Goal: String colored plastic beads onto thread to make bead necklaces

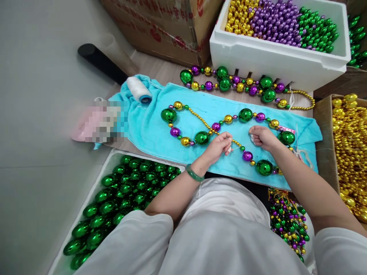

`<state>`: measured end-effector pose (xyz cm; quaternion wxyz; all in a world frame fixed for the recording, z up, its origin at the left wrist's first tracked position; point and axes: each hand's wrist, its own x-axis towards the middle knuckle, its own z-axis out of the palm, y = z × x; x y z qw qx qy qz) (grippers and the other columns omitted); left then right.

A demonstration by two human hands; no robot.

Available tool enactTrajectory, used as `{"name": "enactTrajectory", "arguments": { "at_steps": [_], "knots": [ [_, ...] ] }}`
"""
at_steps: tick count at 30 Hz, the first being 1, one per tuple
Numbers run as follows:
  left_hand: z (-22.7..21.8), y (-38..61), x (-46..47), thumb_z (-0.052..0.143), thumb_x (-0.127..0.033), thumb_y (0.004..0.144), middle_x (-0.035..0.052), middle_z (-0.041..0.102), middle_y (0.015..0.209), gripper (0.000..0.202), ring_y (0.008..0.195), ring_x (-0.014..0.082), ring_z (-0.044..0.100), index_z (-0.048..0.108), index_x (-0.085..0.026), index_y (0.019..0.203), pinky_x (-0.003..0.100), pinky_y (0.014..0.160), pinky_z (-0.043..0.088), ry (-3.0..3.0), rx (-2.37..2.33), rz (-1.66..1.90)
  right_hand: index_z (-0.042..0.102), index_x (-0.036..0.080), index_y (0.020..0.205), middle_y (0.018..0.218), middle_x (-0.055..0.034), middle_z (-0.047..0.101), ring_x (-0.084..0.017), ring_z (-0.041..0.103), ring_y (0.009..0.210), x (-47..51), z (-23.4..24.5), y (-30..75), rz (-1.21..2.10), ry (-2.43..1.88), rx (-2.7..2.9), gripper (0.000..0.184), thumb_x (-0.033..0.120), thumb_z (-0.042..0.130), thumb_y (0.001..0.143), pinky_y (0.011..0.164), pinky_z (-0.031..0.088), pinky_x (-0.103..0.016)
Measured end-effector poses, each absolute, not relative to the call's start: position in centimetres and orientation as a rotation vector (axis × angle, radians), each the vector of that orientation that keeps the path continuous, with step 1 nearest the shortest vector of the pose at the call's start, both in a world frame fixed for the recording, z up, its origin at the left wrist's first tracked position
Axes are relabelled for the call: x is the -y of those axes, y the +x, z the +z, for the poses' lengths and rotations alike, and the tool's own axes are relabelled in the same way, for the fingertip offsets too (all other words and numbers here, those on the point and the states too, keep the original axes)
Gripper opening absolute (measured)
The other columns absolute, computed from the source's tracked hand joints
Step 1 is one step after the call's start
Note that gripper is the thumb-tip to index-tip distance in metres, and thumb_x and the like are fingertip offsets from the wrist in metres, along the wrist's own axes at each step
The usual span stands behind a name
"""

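A long bead necklace (246,115) in green, purple and gold lies looped and crossed over itself on a turquoise towel (155,126). Over its small gold beads, my left hand (220,146) is closed in a pinch. A short white thread (236,148) runs from those fingertips toward a small green bead. My right hand (263,138) is curled shut above the towel, inside the necklace's right loop; whatever its fingers hold is hidden. White wrapping shows on fingers of both hands. At the towel's left end lies a spool of white thread (137,88).
A white foam box (275,57) of sorted beads stands at the back, a finished-looking bead strand (225,84) before it. Large green beads (126,187) fill a tray at lower left. A carton of gold beads (349,152) is at right; a cardboard box (166,26) stands behind.
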<state>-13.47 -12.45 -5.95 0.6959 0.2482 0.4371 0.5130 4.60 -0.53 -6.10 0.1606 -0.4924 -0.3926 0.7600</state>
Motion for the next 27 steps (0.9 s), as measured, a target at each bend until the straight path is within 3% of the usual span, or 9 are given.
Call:
{"name": "enactTrajectory", "arguments": {
  "at_steps": [4,9,13,16,22,27],
  "knots": [
    [-6.2,-13.4,12.9,0.059,-0.031,0.082,-0.0114,0.040,0.043,0.018,0.037,0.0049,0.039,0.047,-0.019,0.080,0.026,0.063,0.052,0.670,-1.033,1.041,0.042,0.021,0.071,0.045,0.0110,0.028,-0.004,0.024,0.034,0.5,-6.1,4.7,2.197,-1.380,1.073,0.026,0.019,0.068,0.066,0.032,0.013,-0.015],
    [-6.3,-13.2,13.0,0.054,-0.025,0.084,-0.0105,0.039,0.042,0.011,0.036,0.0060,0.036,0.046,-0.019,0.079,0.023,0.050,0.050,0.698,-1.085,0.999,0.042,0.021,0.072,0.049,0.0060,0.033,-0.013,0.054,0.051,0.2,-5.9,4.8,2.165,-1.336,0.969,0.029,0.024,0.070,0.065,0.031,0.017,-0.015],
    [-6.4,-13.0,13.0,0.051,-0.021,0.084,-0.0098,0.040,0.042,0.007,0.036,0.0063,0.038,0.047,-0.019,0.079,0.022,0.047,0.050,0.702,-1.110,0.960,0.040,0.022,0.073,0.054,0.0035,0.036,-0.016,0.060,0.060,0.1,-5.7,4.8,2.123,-1.301,0.905,0.028,0.023,0.068,0.068,0.030,0.014,-0.014],
    [-6.6,-12.8,12.9,0.052,-0.022,0.084,-0.0093,0.041,0.043,0.008,0.036,0.0066,0.040,0.047,-0.019,0.078,0.021,0.046,0.048,0.694,-1.136,0.948,0.036,0.022,0.071,0.060,0.0020,0.040,-0.012,0.055,0.056,0.3,-5.2,4.4,2.090,-1.252,0.868,0.029,0.023,0.065,0.070,0.029,0.014,-0.014],
    [-7.0,-12.9,12.9,0.050,-0.021,0.084,-0.0095,0.037,0.046,0.007,0.039,0.0066,0.036,0.047,-0.019,0.077,0.019,0.044,0.042,0.734,-1.200,0.955,0.030,0.021,0.066,0.055,0.0067,0.030,-0.004,0.020,0.040,1.0,-3.6,3.8,2.166,-1.121,0.838,0.034,0.019,0.064,0.069,0.030,0.016,-0.014],
    [-7.0,-12.7,13.0,0.047,-0.021,0.083,-0.0080,0.038,0.051,0.008,0.045,0.0081,0.038,0.047,-0.020,0.076,0.020,0.049,0.033,0.983,-1.456,0.888,0.039,0.022,0.070,0.049,0.0089,0.030,-0.004,0.019,0.036,0.6,-3.6,4.5,2.099,-1.411,1.045,0.023,0.020,0.062,0.067,0.030,0.012,-0.015]
  ]
}}
